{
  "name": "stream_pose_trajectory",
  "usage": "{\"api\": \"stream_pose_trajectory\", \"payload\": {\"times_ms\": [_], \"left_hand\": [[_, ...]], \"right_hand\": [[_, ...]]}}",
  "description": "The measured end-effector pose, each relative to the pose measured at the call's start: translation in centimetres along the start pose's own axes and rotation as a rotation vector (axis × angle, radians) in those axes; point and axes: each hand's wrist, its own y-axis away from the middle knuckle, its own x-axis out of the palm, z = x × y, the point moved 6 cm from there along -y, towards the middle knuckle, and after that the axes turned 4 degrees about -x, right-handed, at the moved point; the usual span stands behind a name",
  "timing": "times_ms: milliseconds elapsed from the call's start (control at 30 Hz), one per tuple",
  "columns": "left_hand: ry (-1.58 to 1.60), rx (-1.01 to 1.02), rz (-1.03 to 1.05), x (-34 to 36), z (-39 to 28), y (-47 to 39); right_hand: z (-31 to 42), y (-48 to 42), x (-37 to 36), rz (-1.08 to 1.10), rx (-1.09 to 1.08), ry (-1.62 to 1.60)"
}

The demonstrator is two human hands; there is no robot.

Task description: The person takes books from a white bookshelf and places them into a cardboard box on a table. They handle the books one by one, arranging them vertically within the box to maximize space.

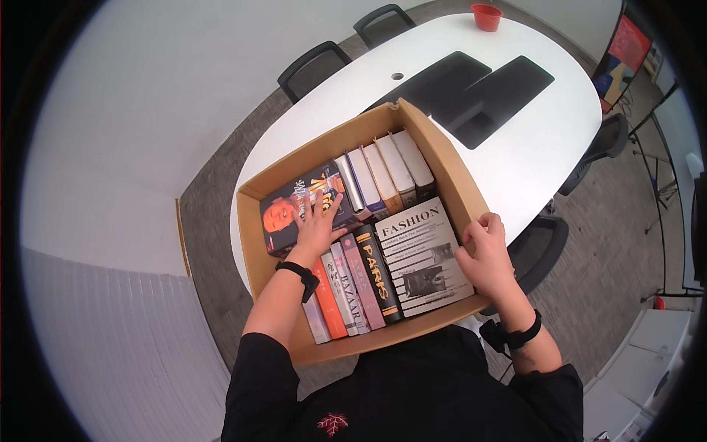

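An open cardboard box [326,137] full of books is in front of me at the table's near edge. My left hand [320,215] lies, fingers spread, on a dark book [281,201] with a portrait on its cover, lying flat at the box's far left. My right hand [486,257] pinches the box's right wall. Beside it inside lies a white book [417,259] with black print and photos. A black book with gold lettering [378,276] stands next to an orange-red book [330,301] and other upright books. Several pale-edged books [381,168] fill the far row.
The box overlaps a white oval table [530,188]. Two black mats or panels [502,102] lie beyond it. A red bucket [487,17] stands at the far end. Black chairs [315,72] surround the table, with one chair [538,251] close at right.
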Motion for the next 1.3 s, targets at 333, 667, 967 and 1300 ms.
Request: {"api": "stream_pose_trajectory", "payload": {"times_ms": [333,667,967,1300], "left_hand": [[0.123,-0.200,0.040,-3.4,8.3,6.3],[0.727,-0.557,-0.549,-12.7,5.7,32.7],[0.969,-1.399,-0.843,1.9,-10.7,61.7],[0.736,-1.966,-1.003,4.7,-46.4,94.5]], "right_hand": [[-0.2,0.4,-0.2,0.028,-0.071,-0.051],[5.3,2.3,-1.5,0.028,-0.487,-0.205],[17.6,13.6,4.3,0.811,-0.831,-0.832],[30.0,54.1,2.3,1.489,-1.377,-0.914]]}}
